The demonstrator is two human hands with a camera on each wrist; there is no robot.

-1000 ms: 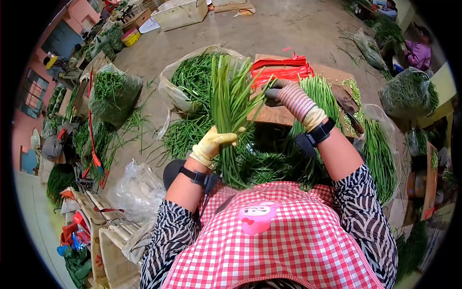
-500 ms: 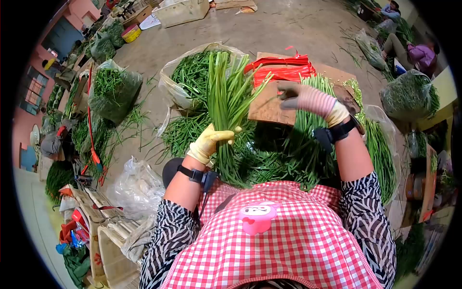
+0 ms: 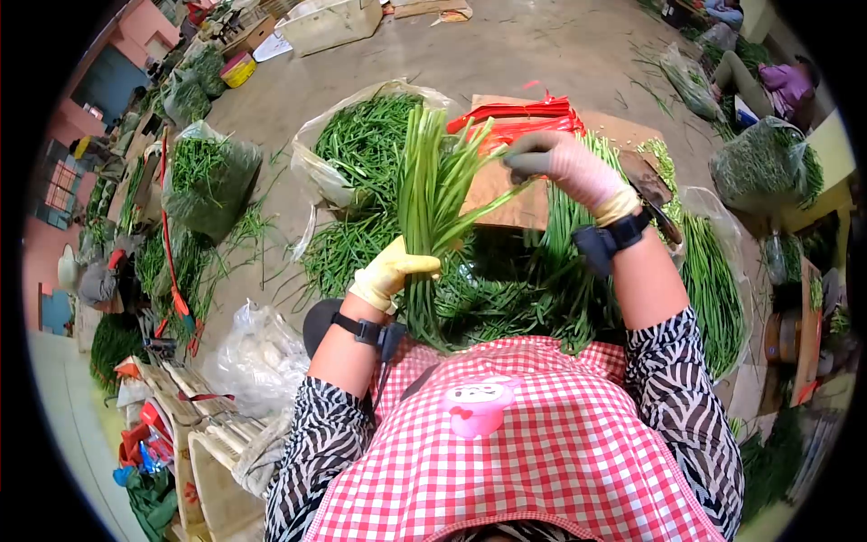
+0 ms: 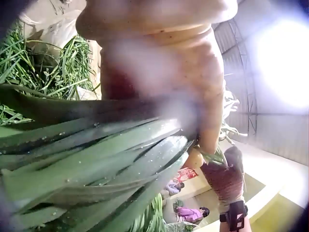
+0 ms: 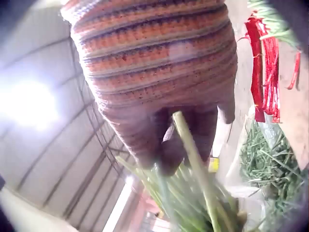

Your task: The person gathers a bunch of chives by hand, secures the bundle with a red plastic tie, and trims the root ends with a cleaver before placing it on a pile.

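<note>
The left hand (image 3: 395, 271), in a yellow glove, grips an upright bunch of long green stalks (image 3: 426, 194) low down, their pale ends uppermost. In the left wrist view broad dark leaves (image 4: 96, 164) spread from beneath the gloved hand (image 4: 164, 67). At the bunch's upper right, the right hand (image 3: 573, 172) wears a striped glove with grey fingers and pinches stalk tips that lean out of it. The right wrist view has this hand (image 5: 159, 67) with its fingers bent around a stalk (image 5: 193, 150); their exact contact is blurred.
Red strips (image 3: 533, 122) lie on a board (image 3: 510, 203) beyond the hands. More stalks (image 3: 601, 172) rest to its right, beside a bag of greens (image 3: 709, 289). Another bag of greens (image 3: 366, 149) stands behind the bunch. Loose greens (image 3: 506, 312) cover the near area.
The right hand moved away from the bunch to the right, then came back to its upper right side and now pinches stalks. The left hand has stayed around the bunch, nearly still.
</note>
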